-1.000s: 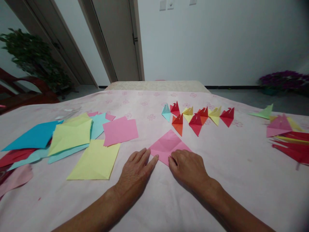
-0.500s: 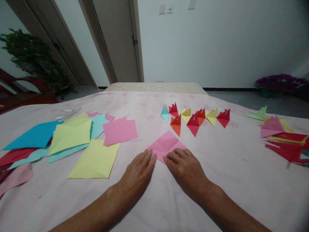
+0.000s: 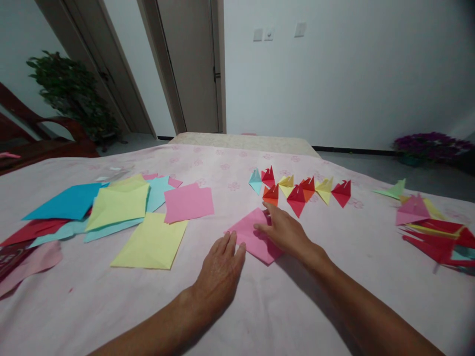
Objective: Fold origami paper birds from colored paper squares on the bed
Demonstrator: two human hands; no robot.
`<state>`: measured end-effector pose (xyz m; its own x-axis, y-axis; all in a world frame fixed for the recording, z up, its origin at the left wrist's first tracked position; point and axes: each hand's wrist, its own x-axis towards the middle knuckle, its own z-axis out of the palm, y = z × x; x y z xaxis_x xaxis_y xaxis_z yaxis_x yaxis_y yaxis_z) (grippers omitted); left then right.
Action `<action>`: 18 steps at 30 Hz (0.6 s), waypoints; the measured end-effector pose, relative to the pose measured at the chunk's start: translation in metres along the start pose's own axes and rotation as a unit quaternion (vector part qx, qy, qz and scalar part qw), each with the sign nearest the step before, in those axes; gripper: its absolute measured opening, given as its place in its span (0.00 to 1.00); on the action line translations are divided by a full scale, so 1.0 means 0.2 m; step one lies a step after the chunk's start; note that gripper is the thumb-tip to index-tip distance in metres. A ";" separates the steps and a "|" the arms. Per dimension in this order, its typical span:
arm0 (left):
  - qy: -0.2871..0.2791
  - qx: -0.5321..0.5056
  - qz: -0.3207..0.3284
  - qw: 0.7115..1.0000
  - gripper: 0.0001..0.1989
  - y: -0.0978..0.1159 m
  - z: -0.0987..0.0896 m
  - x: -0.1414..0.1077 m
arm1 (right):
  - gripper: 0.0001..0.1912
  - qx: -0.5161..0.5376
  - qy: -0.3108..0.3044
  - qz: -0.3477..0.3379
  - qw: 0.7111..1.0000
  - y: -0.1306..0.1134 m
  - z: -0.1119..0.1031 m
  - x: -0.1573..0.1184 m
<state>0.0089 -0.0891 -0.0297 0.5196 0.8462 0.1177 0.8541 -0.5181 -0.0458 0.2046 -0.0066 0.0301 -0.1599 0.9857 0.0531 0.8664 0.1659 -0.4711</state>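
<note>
A pink paper square (image 3: 251,228) lies turned like a diamond on the cloth in front of me. My left hand (image 3: 223,262) rests flat with its fingertips on the paper's left corner, fingers spread a little. Over the paper's right part is my right hand (image 3: 284,228), thumb and fingers apart, its fingertips near the upper right edge; it hides the right corner. Beyond the paper, several folded paper birds stand in two rows, among them an orange one (image 3: 270,194) and a red one (image 3: 297,199).
Loose sheets lie at the left: yellow (image 3: 152,244), pink (image 3: 189,202) and blue (image 3: 65,201). At the far right are a heap of folded red paper (image 3: 432,244) and a green folded piece (image 3: 394,190). A pink patterned cloth (image 3: 208,321) covers the table.
My right hand has lifted from the paper's lower right edge and moved up and right, fingers now apart. More of the pink paper's lower part shows. The view has shifted slightly.
</note>
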 end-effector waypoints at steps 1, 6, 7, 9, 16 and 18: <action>0.005 -0.006 0.001 1.000 0.27 0.00 0.00 0.00 | 0.37 0.019 -0.012 0.014 1.000 0.00 0.02 0.03; 0.020 -0.035 0.009 0.999 0.26 -0.01 -0.04 -0.01 | 0.41 0.057 -0.008 0.042 0.997 0.08 0.08 0.13; 0.023 -0.041 0.014 0.999 0.26 -0.02 -0.05 -0.01 | 0.42 0.067 -0.005 0.043 0.997 0.10 0.08 0.15; 0.027 -0.053 0.024 0.998 0.26 -0.02 -0.06 -0.01 | 0.43 0.103 -0.002 0.040 0.994 0.13 0.08 0.19; 0.024 -0.093 0.051 0.994 0.25 -0.03 -0.08 -0.02 | 0.20 0.290 -0.097 0.045 0.951 0.09 0.06 0.17; 0.023 -0.103 0.064 0.992 0.22 -0.03 -0.10 -0.02 | 0.15 0.331 -0.134 0.065 0.932 0.09 0.04 0.13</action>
<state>0.0010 -0.0918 -0.0109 0.6181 0.7677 0.1691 0.7560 -0.6395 0.1398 0.2128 0.0225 0.0154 -0.2637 0.9387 -0.2220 0.4192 -0.0958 -0.9028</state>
